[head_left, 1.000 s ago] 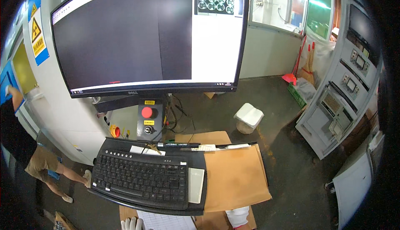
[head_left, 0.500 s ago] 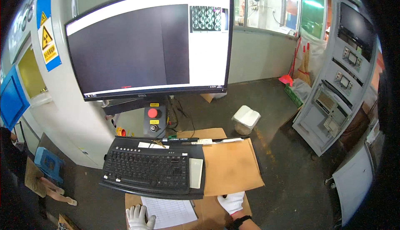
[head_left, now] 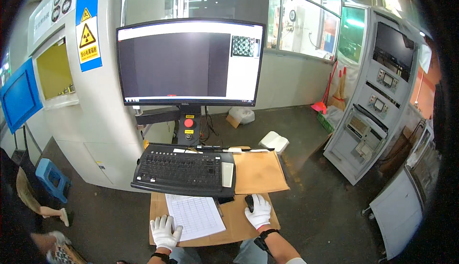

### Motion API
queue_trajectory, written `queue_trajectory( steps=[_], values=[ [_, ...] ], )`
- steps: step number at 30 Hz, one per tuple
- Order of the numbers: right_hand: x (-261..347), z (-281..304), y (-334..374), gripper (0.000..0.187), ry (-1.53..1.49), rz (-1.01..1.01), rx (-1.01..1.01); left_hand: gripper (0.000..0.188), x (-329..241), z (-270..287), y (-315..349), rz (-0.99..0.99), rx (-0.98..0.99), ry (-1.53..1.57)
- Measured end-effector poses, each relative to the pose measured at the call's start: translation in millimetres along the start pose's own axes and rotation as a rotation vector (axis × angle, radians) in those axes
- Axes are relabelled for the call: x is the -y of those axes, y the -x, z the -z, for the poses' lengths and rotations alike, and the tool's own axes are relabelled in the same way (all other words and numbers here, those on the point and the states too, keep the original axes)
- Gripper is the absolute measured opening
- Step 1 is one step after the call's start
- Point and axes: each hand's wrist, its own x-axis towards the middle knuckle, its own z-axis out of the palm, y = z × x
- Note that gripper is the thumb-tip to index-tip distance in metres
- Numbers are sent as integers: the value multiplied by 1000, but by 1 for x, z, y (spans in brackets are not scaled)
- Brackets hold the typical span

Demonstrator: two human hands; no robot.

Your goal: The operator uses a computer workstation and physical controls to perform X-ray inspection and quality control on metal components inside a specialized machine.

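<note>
- The monitor [head_left: 190, 63] is the largest thing near the hands: a wide black-framed screen, mostly dark, with a white band along the top and down its right side and a small patterned picture in the upper right corner. A second ago it filled the upper frame and hung close; now it sits smaller and further up, with more of the room showing around it.
- The black keyboard [head_left: 184, 170] lies on its tray below the monitor, with a pale pad at its right end. Beside it on the right lies a brown cardboard sheet [head_left: 258, 172].
- The cardboard desk surface [head_left: 235, 216] below carries a white ruled paper form [head_left: 196, 215], which lies flat, slightly turned, just under the keyboard tray.
- The left hand [head_left: 165, 232], in a white glove, rests flat on the lower left corner of the form with the fingers spread. A second ago only a glimpse of it showed at the bottom edge.
- The right hand [head_left: 259, 211], also in a white glove, lies over a small black mouse [head_left: 249, 202], fingers together and curved over it; the mouse peeks out at the hand's left. This hand was barely in view earlier.
</note>
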Motion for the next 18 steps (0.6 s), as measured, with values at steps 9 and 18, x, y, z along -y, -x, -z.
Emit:
queue_trajectory(
  steps=[9, 18],
  values=[
    [3, 1, 8, 76, -15, -19, -32, 54, 6, -10, 8, 16, -5, 28],
    [2, -3, 10, 70, 5, -22, -60, 93, -2, 18, 9, -108, 66, 101]
  ],
)
